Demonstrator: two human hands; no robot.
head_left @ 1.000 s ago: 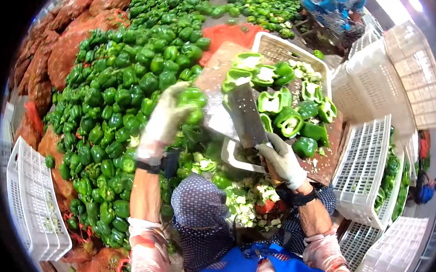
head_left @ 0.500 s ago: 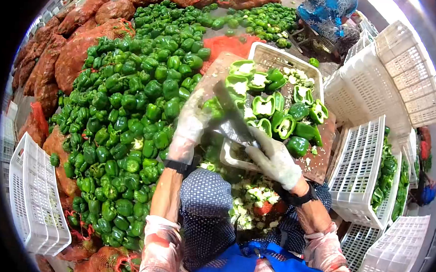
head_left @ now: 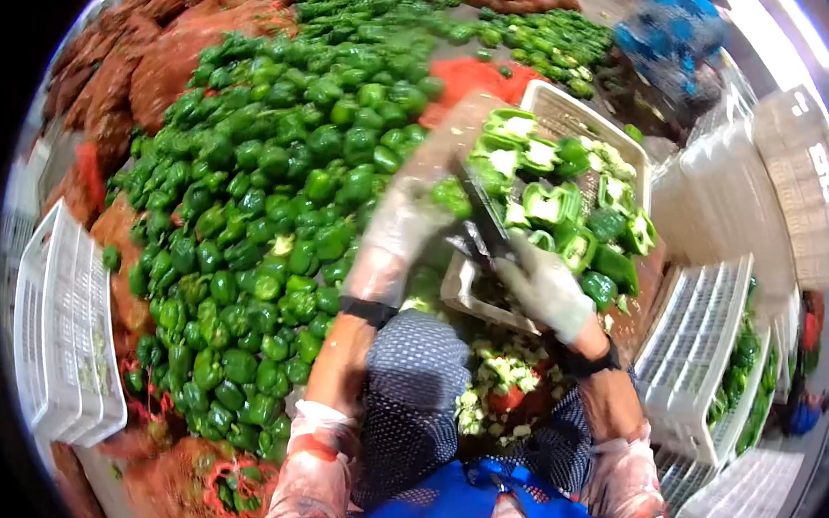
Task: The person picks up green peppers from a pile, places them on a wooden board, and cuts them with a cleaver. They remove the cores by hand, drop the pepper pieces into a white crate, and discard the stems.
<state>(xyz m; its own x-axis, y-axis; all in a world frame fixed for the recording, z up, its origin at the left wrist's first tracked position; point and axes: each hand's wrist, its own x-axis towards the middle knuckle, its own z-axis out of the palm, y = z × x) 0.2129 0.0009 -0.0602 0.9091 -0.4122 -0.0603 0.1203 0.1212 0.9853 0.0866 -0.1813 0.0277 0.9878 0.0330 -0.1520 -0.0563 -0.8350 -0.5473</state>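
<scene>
Gloved in white, my left hand (head_left: 405, 216) is closed around a green bell pepper (head_left: 451, 196). My right hand (head_left: 546, 287), gloved too, grips a knife (head_left: 483, 203) whose dark blade points up and left, close beside that pepper. Blur hides whether the blade touches it. Beneath and beyond my hands is a white plastic tray (head_left: 646, 174) of halved green peppers (head_left: 576, 247) with pale cores showing. The tray rests on a brown board (head_left: 651, 271). Pale core scraps (head_left: 498, 371) lie below, between my knees.
A large heap of whole green peppers (head_left: 247, 241) spreads to my left. Red mesh sacks (head_left: 176, 73) are piled behind it. White crates stand at the left (head_left: 72, 325) and right (head_left: 691, 344), some holding peppers. Another person in blue patterned clothing (head_left: 669, 47) is at the far right.
The camera view has shifted, so the hands, tray and heap appear farther right. My left hand still holds the pepper and my right the knife, whose blade now looks nearer the pepper's right side.
</scene>
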